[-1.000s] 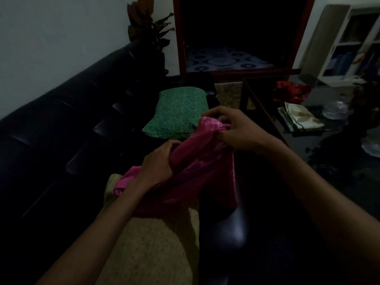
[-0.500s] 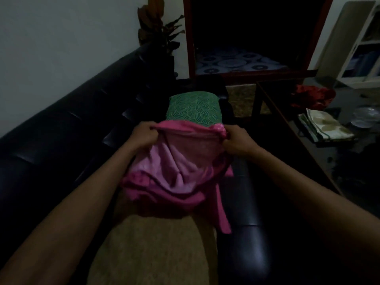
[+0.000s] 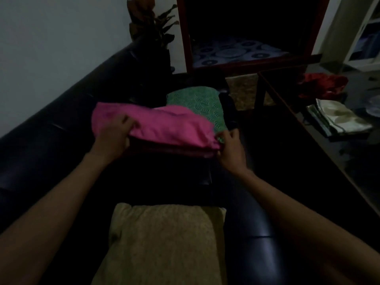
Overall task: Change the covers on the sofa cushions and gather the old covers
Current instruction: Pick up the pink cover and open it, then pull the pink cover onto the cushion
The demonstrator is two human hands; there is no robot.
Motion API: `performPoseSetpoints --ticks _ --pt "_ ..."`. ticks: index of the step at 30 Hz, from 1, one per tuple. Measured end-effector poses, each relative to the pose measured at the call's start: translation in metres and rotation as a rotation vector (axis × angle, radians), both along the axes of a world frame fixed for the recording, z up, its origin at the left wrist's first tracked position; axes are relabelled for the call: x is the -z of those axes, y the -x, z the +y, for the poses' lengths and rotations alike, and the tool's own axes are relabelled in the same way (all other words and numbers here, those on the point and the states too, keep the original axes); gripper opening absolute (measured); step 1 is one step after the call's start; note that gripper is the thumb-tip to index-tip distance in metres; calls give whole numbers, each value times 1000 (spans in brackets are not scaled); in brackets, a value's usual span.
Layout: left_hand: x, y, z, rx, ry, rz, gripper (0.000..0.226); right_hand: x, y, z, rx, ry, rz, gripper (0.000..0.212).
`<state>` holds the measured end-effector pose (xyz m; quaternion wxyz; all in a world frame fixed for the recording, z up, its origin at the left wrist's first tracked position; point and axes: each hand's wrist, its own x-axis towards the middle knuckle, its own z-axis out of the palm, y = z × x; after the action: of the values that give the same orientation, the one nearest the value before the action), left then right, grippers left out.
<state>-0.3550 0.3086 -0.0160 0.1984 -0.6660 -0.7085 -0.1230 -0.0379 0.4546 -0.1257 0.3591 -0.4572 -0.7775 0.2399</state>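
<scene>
A pink cushion cover (image 3: 164, 126) lies spread over the black sofa seat (image 3: 253, 239), partly over a green patterned cushion (image 3: 197, 101) behind it. My left hand (image 3: 115, 134) grips the cover's left edge. My right hand (image 3: 230, 149) pinches its right corner. A bare beige cushion (image 3: 164, 243) lies on the seat close to me, between my forearms.
A dark glass table (image 3: 308, 140) stands to the right, with a folded pale cover (image 3: 339, 118) and a red cloth (image 3: 322, 83) on it. A plant (image 3: 150, 23) stands behind the sofa's far end, beside a dark doorway. A white shelf (image 3: 366, 38) is at far right.
Both hands carried the pink cover away from the beige cushion, forward along the seat, and spread it flatter beside the green cushion. The beige cushion is now fully uncovered.
</scene>
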Motion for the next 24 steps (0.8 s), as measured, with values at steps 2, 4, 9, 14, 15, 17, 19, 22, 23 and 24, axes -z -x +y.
performPoseSetpoints --ticks 2,4,9,14,15,17,19,22,23,24 --pt "53 2 -11 -2 135 -73 56 50 -13 -9 58 252 -57 30" --pt "93 -9 -20 -6 178 -157 52 88 -23 -14 114 532 -63 15" --pt "150 -39 -26 -112 197 -372 45 151 -51 -24 118 732 -112 14" --pt "161 -54 -13 -192 197 -511 39 156 -73 -44 4 365 -121 22" --pt "161 -56 -11 -195 196 -514 37 159 -77 -49 -43 299 -149 24" --pt "164 -59 -11 -217 194 -523 39 161 -81 -60 -102 216 -256 28" --pt "165 -60 -14 -233 214 -555 37 161 -81 -69 -117 177 -325 37" --pt "163 -61 -23 -254 215 -625 35 163 -80 -92 -101 206 -294 41" --pt "163 -61 -27 -256 204 -622 33 168 -81 -101 -98 235 -265 34" --pt "164 -61 -31 -261 198 -599 32 169 -82 -109 -88 284 -246 23"
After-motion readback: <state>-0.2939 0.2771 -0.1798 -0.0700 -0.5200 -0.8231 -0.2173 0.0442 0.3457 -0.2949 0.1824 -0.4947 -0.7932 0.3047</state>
